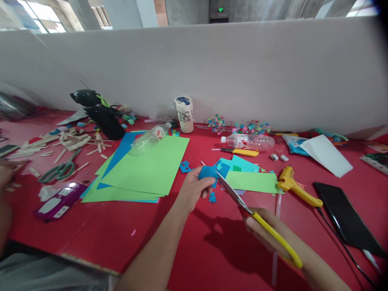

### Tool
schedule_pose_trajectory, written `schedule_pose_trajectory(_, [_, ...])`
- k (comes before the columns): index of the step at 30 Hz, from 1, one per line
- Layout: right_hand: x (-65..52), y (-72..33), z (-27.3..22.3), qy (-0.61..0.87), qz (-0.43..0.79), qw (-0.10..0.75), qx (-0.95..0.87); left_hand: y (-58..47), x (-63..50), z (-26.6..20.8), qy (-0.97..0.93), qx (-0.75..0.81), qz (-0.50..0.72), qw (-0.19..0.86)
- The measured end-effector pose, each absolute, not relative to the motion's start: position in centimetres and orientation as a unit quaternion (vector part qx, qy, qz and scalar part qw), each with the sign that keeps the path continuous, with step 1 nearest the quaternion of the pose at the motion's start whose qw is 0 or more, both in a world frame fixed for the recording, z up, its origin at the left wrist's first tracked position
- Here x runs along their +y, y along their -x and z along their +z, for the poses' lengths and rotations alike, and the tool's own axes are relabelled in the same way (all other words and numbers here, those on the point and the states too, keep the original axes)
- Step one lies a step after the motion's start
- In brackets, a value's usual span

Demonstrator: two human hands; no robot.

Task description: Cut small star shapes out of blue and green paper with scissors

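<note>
My left hand [194, 186] pinches a small piece of blue paper [207, 172] between thumb and fingers above the red table. In my right hand [263, 226] are yellow-handled scissors [273, 233], their blades pointing up and left with the tips at the blue paper's right edge. Whether the blades touch the paper I cannot tell. Just below lies a small blue paper star cluster [212, 197], and a blue offcut [184, 166] rests to the left. A light green paper strip [253, 181] lies behind the scissors, over turquoise paper [245, 163].
Green sheets [145, 165] are stacked left of centre under a clear bottle [151, 137]. A yellow glue gun [298, 188] and a black phone [347, 216] lie right. Behind are a yellow cutter [245, 152], another bottle [250, 142] and a white tumbler [184, 115]. Someone's arm [4, 202] shows far left.
</note>
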State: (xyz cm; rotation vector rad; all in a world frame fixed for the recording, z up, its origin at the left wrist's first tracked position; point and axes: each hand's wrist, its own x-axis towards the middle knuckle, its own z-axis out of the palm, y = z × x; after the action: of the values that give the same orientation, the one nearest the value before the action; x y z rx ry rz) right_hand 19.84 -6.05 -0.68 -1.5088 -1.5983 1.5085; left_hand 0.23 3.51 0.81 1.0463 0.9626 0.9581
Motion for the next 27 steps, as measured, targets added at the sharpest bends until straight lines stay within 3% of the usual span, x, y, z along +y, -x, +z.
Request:
schedule_pose_trajectory(16, [-6.0,-19.7,-1.1,0.568,0.551,0.226,-0.568,-0.2,3.7,0.5,-0.463,0.428,0.428,0.648])
schedule_pose_trajectory(27, [-6.5,-18.8,-2.2,0.523,0.592,0.305,-0.533,-2.3,2.5,-0.6,-0.438,0.372,0.465,0.673])
